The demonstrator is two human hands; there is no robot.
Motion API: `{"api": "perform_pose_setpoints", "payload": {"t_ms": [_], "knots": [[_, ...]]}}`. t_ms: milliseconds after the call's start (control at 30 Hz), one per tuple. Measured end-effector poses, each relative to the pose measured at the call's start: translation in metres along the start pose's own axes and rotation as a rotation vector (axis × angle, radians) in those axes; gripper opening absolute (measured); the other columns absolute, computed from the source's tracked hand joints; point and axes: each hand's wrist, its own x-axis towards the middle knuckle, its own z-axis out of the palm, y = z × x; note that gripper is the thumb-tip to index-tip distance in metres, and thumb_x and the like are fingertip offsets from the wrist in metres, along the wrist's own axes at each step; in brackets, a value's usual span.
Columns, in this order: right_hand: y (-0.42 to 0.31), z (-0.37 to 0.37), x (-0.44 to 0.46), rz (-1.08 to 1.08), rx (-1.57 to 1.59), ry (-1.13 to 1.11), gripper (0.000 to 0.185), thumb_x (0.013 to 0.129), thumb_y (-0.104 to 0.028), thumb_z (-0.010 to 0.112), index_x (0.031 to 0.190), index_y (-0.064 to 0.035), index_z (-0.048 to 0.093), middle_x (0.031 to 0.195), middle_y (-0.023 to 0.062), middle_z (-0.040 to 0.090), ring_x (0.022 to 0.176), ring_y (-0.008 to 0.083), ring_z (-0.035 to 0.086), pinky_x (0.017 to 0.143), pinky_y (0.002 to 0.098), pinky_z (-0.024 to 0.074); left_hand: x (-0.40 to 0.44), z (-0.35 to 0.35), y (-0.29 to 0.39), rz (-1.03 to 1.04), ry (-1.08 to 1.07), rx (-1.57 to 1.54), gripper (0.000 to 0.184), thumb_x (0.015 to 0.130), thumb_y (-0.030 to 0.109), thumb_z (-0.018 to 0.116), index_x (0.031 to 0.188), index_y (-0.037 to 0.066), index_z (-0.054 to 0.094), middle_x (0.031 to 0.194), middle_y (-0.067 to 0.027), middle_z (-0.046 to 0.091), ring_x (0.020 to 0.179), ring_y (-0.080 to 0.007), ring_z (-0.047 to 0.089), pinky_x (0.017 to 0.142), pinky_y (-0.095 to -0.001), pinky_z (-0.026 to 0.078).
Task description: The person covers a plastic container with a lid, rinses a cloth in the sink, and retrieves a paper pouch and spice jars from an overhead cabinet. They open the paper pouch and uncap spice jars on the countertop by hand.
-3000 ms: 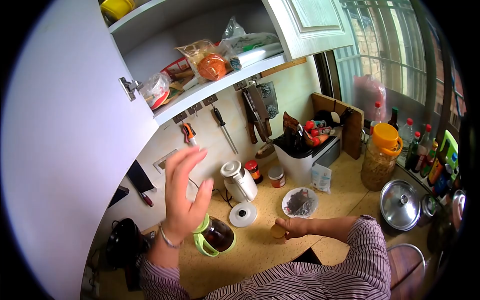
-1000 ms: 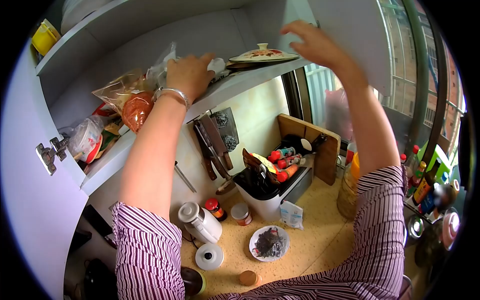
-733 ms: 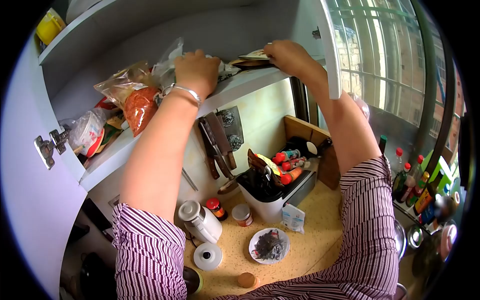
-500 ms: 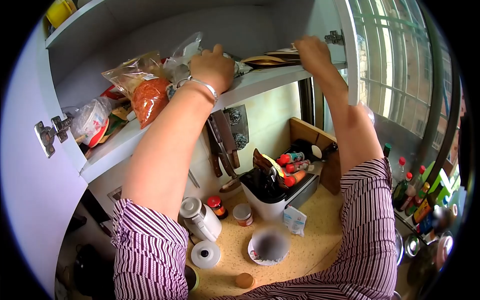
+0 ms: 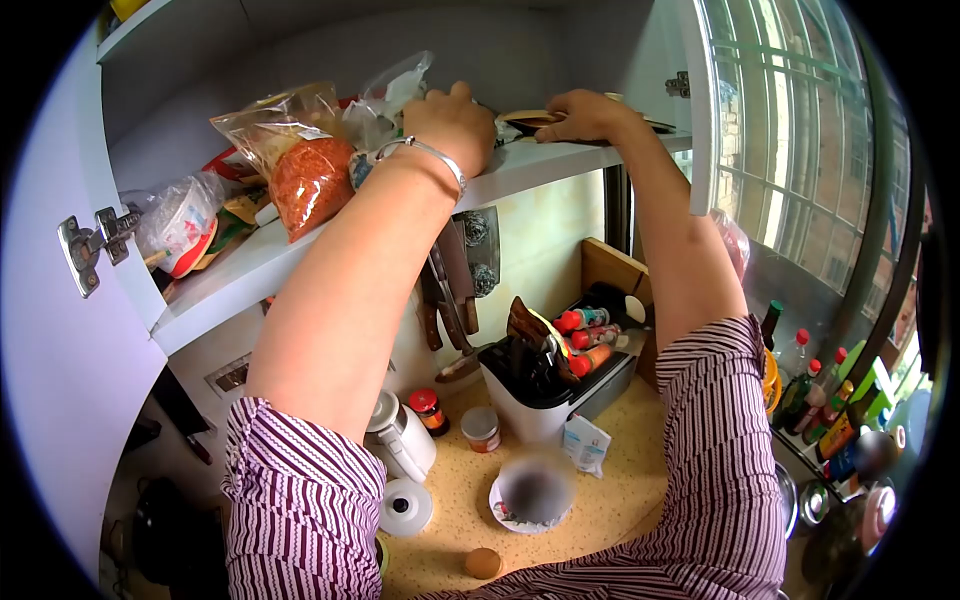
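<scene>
Both my hands reach onto the lower shelf [image 5: 575,156] of an open wall cupboard. My left hand [image 5: 452,128], with a bangle at the wrist, is bent down among plastic packets. Its fingers are curled, and what they hold is hidden. Close by on its left are a clear plastic bag [image 5: 392,95] and a bag of orange-red powder [image 5: 311,178]. My right hand [image 5: 590,115] is closed over a flat brown-gold packet [image 5: 527,119], with thumb and fingers pointing left at its edge.
A wrapped white-and-red tub [image 5: 180,230] stands at the shelf's left end. Below, the counter [image 5: 625,505] holds a white kettle [image 5: 402,440], jars, a bowl [image 5: 515,520] and a white bin [image 5: 525,405]. Knives [image 5: 440,300] hang on the wall. The cupboard door [image 5: 703,110] stands open at right.
My right hand has moved left along the shelf, over the flat brown packets, and turned its fingers toward my left hand. My left hand has shifted slightly right.
</scene>
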Motion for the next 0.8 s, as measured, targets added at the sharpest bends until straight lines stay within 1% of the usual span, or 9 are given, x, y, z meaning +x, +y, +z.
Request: {"api": "perform_pose_setpoints", "payload": {"t_ms": [133, 200, 233, 300, 433, 500, 633, 700, 800], "knots": [[0.003, 0.011, 0.016, -0.014, -0.119, 0.032, 0.048, 0.084, -0.021, 0.078, 0.128, -0.0056, 0.069, 0.127, 0.0185, 0.069, 0.12, 0.036, 0.064, 0.099, 0.0426, 0.0524, -0.001, 0.0, -0.003, 0.009, 0.041, -0.032, 0.031, 0.098, 0.02, 0.058, 0.123, 0.018, 0.075, 0.133, -0.0069, 0.061, 0.124, -0.028, 0.06, 0.098, -0.0443, 0.051], [0.001, 0.015, 0.016, -0.038, -0.197, 0.138, 0.045, 0.082, -0.019, 0.079, 0.125, -0.0075, 0.072, 0.121, 0.0166, 0.072, 0.114, 0.0349, 0.067, 0.097, 0.0425, 0.0533, -0.002, 0.0, -0.002, 0.014, 0.048, -0.037, 0.031, 0.098, 0.02, 0.058, 0.123, 0.018, 0.075, 0.132, -0.0067, 0.061, 0.123, -0.0282, 0.061, 0.098, -0.0438, 0.052], [-0.001, 0.013, 0.014, -0.038, -0.198, 0.138, 0.045, 0.082, -0.019, 0.079, 0.125, -0.0075, 0.072, 0.121, 0.0166, 0.072, 0.114, 0.0349, 0.067, 0.097, 0.0425, 0.0533, -0.003, -0.001, -0.002, 0.019, 0.053, -0.023, 0.031, 0.097, 0.016, 0.056, 0.123, 0.018, 0.074, 0.13, -0.009, 0.062, 0.119, -0.0297, 0.063, 0.098, -0.0427, 0.052], [-0.002, 0.014, 0.01, -0.068, -0.297, 0.198, 0.034, 0.085, -0.016, 0.075, 0.118, -0.008, 0.074, 0.112, 0.0159, 0.073, 0.107, 0.0358, 0.068, 0.095, 0.0435, 0.0539, -0.003, -0.001, -0.002, 0.024, 0.055, -0.011, 0.032, 0.097, 0.012, 0.053, 0.122, 0.018, 0.072, 0.127, -0.0113, 0.062, 0.115, -0.0312, 0.065, 0.098, -0.0416, 0.052], [-0.004, 0.014, 0.016, -0.018, -0.357, 0.205, 0.023, 0.088, -0.012, 0.068, 0.108, -0.0068, 0.076, 0.107, 0.0157, 0.073, 0.106, 0.0362, 0.068, 0.092, 0.0445, 0.0544, -0.003, 0.001, -0.003, 0.027, 0.066, -0.019, 0.031, 0.097, 0.012, 0.053, 0.122, 0.016, 0.072, 0.128, -0.0122, 0.063, 0.114, -0.0316, 0.067, 0.097, -0.0417, 0.053], [-0.002, 0.014, 0.011, -0.057, -0.345, 0.26, 0.018, 0.09, -0.009, 0.062, 0.101, -0.0055, 0.075, 0.105, 0.0157, 0.072, 0.104, 0.0374, 0.067, 0.089, 0.0449, 0.0542, -0.001, 0.002, -0.003, 0.035, 0.069, -0.017, 0.031, 0.097, 0.011, 0.053, 0.122, 0.015, 0.071, 0.129, -0.0126, 0.063, 0.115, -0.0317, 0.067, 0.097, -0.0416, 0.053], [0.0, 0.012, -0.005, -0.155, -0.201, 0.384, 0.017, 0.089, -0.008, 0.061, 0.1, -0.0049, 0.074, 0.105, 0.0157, 0.071, 0.101, 0.0377, 0.066, 0.085, 0.0447, 0.0536, 0.001, 0.005, -0.005, 0.035, 0.069, -0.016, 0.033, 0.098, 0.012, 0.052, 0.125, 0.015, 0.07, 0.131, -0.0135, 0.062, 0.116, -0.0318, 0.067, 0.096, -0.041, 0.054], [0.0, 0.01, -0.019, -0.302, -0.156, 0.562, 0.015, 0.088, -0.008, 0.062, 0.098, -0.0028, 0.072, 0.103, 0.0153, 0.071, 0.097, 0.0384, 0.066, 0.082, 0.0452, 0.0527, 0.002, 0.004, -0.006, 0.039, 0.055, -0.018, 0.034, 0.098, 0.012, 0.052, 0.126, 0.015, 0.069, 0.132, -0.0137, 0.062, 0.116, -0.032, 0.067, 0.096, -0.041, 0.054], [-0.01, 0.0, -0.054, -0.314, -0.077, 0.625, 0.014, 0.089, -0.009, 0.062, 0.098, -0.0026, 0.07, 0.1, 0.013, 0.069, 0.097, 0.0361, 0.064, 0.083, 0.0445, 0.0512, 0.002, 0.004, -0.004, 0.032, 0.038, -0.025, 0.034, 0.098, 0.011, 0.051, 0.128, 0.015, 0.068, 0.13, -0.0139, 0.063, 0.116, -0.0323, 0.067, 0.096, -0.0414, 0.054]]}}
